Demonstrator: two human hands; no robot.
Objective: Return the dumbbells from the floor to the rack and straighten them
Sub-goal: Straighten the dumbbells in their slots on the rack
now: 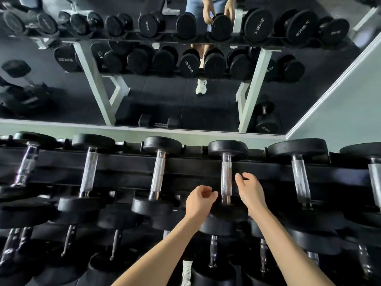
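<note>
A black round-headed dumbbell with a knurled steel handle (226,178) lies across the top tier of the black dumbbell rack (123,164), its far head toward the wall mirror (165,96) and its near head toward the person. The left hand (199,201) is just left of the near end of that handle, fingers curled loosely toward the palm with nothing visible inside them. Whether it touches the near head cannot be told. The right hand (250,191) is just right of the handle, its fingers relaxed and half extended, holding nothing, with the fingertips close beside the bar. A similar dumbbell (157,174) lies to the left of the flanked one, and a larger dumbbell (300,178) lies to its right, both roughly parallel to it. Below its near head, more dumbbells (213,250) sit on the lower tier.
</note>
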